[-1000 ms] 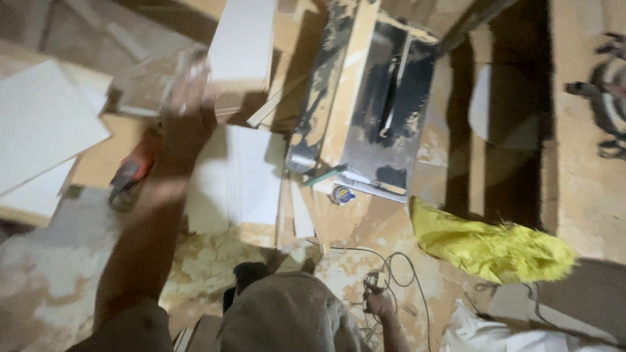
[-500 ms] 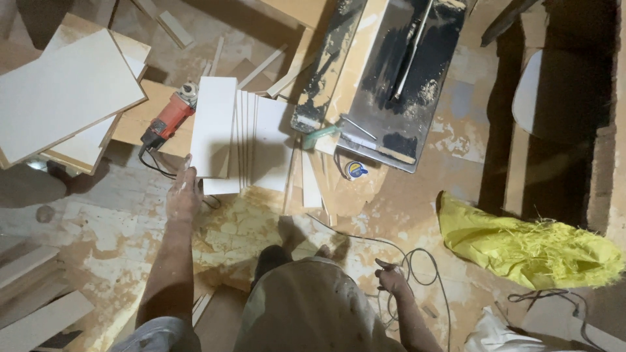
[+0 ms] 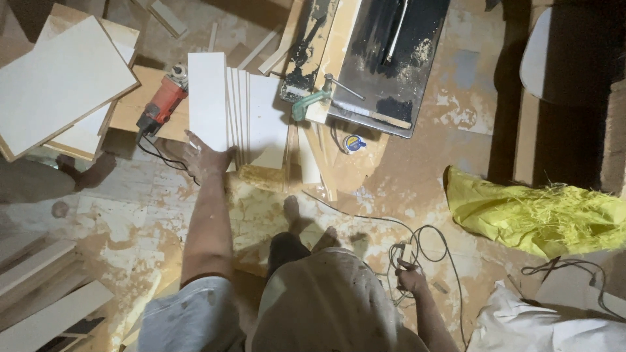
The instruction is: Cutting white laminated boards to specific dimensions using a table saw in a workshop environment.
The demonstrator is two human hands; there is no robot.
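Fingers of the left hand (image 3: 203, 158) spread wide on the bottom edge of the top white board (image 3: 208, 98), which lies on a fanned stack at eleven o'clock from the person's knees. Red angle grinder (image 3: 160, 104) sits just beside that board at nine o'clock. The right hand (image 3: 411, 277), at four o'clock, is closed around a small plug and white cable (image 3: 417, 244).

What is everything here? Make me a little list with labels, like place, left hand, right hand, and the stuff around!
place: dusty workshop floor strewn with sawdust
left hand: stretched out, resting on the near edge of a row of white boards
right hand: holding a small plug block with white cable
beside boards: red angle grinder on a board to the left
ahead: table saw with a green clamp
right side: yellow sack
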